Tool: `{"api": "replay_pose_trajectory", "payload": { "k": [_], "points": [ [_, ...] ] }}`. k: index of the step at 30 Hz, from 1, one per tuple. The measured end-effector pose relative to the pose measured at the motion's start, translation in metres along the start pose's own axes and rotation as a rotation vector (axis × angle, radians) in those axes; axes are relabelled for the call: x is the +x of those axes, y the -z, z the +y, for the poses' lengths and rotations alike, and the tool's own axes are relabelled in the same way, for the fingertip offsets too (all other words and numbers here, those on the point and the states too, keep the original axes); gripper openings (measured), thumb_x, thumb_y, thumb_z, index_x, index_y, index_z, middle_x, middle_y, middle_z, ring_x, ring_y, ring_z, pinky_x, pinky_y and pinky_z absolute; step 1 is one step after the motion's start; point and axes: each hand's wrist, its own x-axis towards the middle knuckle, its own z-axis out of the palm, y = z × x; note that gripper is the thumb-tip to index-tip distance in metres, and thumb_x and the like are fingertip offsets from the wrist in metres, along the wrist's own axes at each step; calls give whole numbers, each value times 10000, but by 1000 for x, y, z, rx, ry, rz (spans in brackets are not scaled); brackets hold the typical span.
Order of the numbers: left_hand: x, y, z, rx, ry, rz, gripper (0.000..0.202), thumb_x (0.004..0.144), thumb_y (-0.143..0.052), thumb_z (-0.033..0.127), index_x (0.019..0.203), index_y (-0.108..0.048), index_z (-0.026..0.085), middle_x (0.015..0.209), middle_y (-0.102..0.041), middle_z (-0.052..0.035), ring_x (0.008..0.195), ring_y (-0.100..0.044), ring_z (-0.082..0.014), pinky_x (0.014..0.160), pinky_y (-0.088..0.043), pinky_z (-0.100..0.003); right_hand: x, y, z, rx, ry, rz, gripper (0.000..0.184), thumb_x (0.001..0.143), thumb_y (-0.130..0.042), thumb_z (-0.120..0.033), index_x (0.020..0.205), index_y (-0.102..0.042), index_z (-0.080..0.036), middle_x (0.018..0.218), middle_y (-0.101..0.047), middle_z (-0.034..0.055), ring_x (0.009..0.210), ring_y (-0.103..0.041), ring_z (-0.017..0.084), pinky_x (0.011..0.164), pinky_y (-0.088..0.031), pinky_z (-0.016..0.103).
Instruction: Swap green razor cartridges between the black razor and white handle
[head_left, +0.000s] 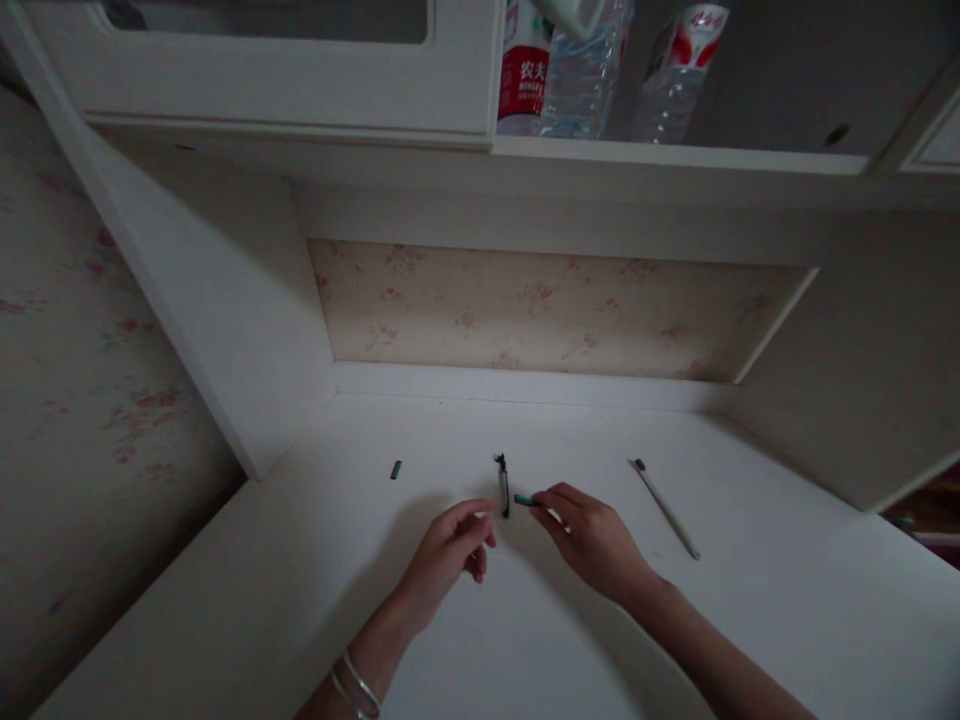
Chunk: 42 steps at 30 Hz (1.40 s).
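My right hand [589, 535] pinches a small green-and-black stick-shaped piece [523, 500] between thumb and fingertips, just above the white desk. Left of that piece lies a thin black strip-like object [505, 488] with a knobby far end; its exact kind does not show. My left hand [450, 545] hovers close to the strip's near end, fingers loosely bent and apart, with nothing visible in them. A second small green-and-black piece [396, 470] rests on the desk farther left.
To the right lies a pale-handled toothbrush [667, 510] with a dark head. White side panels flank the desk [465, 660]. An overhead shelf [675, 160] holds several plastic bottles, including a red-labelled bottle [523, 80].
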Motion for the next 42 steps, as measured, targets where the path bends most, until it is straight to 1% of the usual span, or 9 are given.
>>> {"api": "replay_pose_trajectory", "payload": {
  "k": [4,6,10,14,20,27,32,37,42],
  "points": [
    [0,-1,-1,54,20,-9,394,750,-666,413,1038,-631,147,688,-554,0,465,-458,-81,425,-367,-210,-12,23,71,-92,-325,151,391,909,-441,-489,883,-718,-215,829,-691,59,661,-631,200,625,-459,289],
    [0,-2,-2,95,27,-28,369,763,-648,397,1018,-633,130,681,-550,-3,470,-460,-84,425,-367,-211,-23,36,113,-207,-511,224,412,867,-462,-516,910,-737,-212,851,-710,71,723,-652,231,651,-460,295],
    [1,-3,-4,142,31,-66,345,782,-628,376,1011,-630,118,694,-544,-5,484,-464,-84,436,-366,-212,-53,54,181,-358,-826,29,423,860,-440,-527,999,-739,-261,983,-720,80,870,-655,292,647,-442,308],
    [2,-3,-7,176,37,-69,335,794,-607,368,1008,-627,110,688,-537,-2,473,-449,-77,435,-351,-209,-80,58,214,-358,-929,-47,426,853,-454,-518,1009,-747,-251,956,-725,117,867,-659,334,622,-442,335],
    [0,-4,-8,231,60,-103,311,796,-590,352,990,-632,113,689,-542,-3,483,-461,-79,451,-346,-211,-96,53,238,-316,-990,-93,426,844,-482,-533,1024,-746,-251,948,-723,139,860,-665,352,606,-455,350],
    [3,-5,-18,329,78,-118,325,793,-588,382,971,-637,115,684,-545,5,480,-457,-74,459,-332,-213,-100,47,241,-281,-942,-92,480,861,-440,-564,1047,-739,-238,932,-723,151,853,-667,358,624,-466,371],
    [-2,11,-7,366,111,-245,322,797,-594,383,993,-640,132,771,-594,-16,563,-504,-91,530,-379,-224,-95,56,230,-300,-910,-65,516,860,-426,-576,1062,-727,-210,979,-718,145,885,-659,348,654,-467,363],
    [16,63,28,744,26,-156,355,805,-561,416,990,-650,127,708,-579,-11,591,-514,-122,555,-403,-237,-67,47,178,-230,-783,95,465,869,-408,-530,989,-738,-225,976,-721,113,875,-660,312,675,-461,333],
    [56,130,51,1311,-249,71,376,807,-508,338,1113,-611,145,990,-604,-86,770,-578,-171,719,-465,-284,-22,5,101,73,-586,9,442,891,-399,-500,1027,-693,-200,905,-716,68,789,-666,231,703,-469,287]
  ]
}}
